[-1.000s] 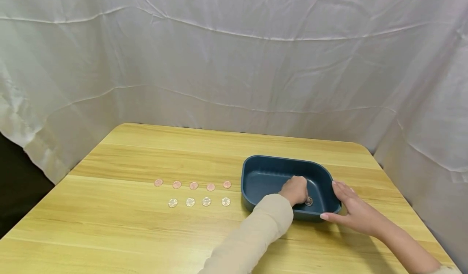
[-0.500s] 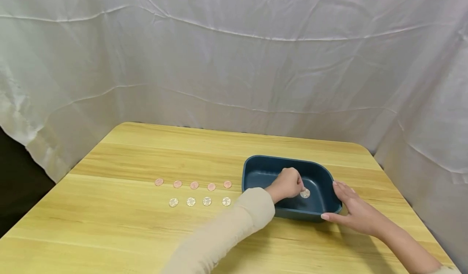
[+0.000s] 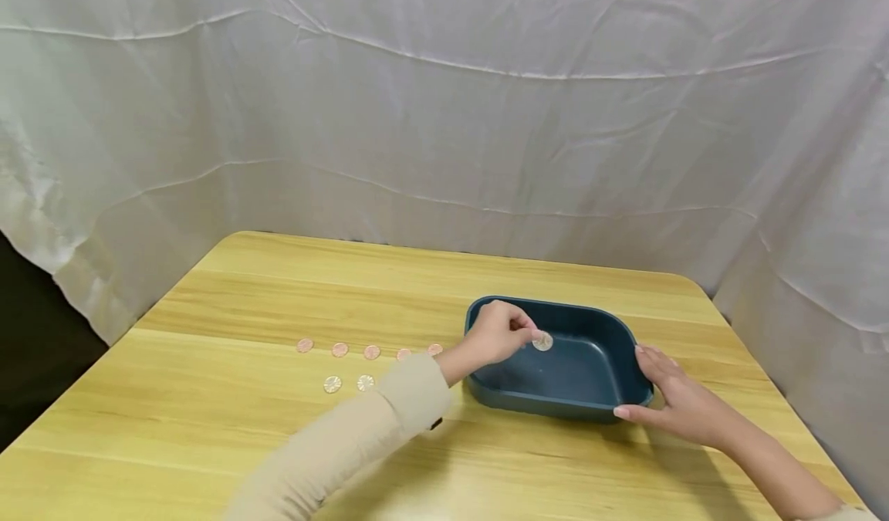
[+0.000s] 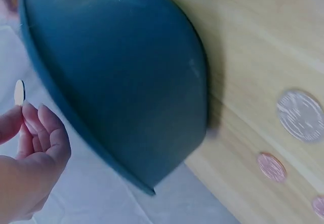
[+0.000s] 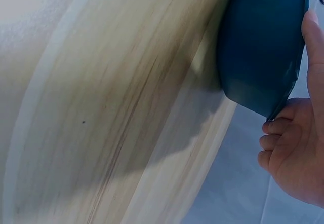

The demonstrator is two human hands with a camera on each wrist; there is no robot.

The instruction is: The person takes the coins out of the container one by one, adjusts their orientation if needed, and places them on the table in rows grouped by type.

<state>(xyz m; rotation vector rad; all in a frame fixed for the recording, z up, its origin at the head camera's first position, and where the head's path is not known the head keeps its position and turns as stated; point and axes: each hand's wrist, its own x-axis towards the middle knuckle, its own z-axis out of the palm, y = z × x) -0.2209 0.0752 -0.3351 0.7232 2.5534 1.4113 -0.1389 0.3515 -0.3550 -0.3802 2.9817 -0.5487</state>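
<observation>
My left hand (image 3: pixel 495 334) is over the left part of a dark blue plastic bin (image 3: pixel 566 374), pinching a silver-coloured coin (image 3: pixel 543 341) between thumb and fingertips. In the left wrist view that coin (image 4: pixel 19 91) stands nearly edge-on above the fingertips, beside the bin's rim. My right hand (image 3: pixel 684 407) holds the bin's right end, thumb on the near side and fingers around the far corner. The right wrist view shows its fingers (image 5: pixel 277 127) bent at the bin's corner, with the thumb along the rim.
Left of the bin, several copper-coloured coins (image 3: pixel 371 352) lie in a row on the wooden table (image 3: pixel 174 421). A row of silver-coloured coins (image 3: pixel 332 384) lies nearer, partly hidden by the left sleeve (image 3: pixel 389 413). A pale curtain (image 3: pixel 444 120) hangs behind the table.
My left hand has lifted the coin from the bin's floor at the right and carried it leftward, its sleeve now covering some table coins. The right hand keeps its hold on the bin.
</observation>
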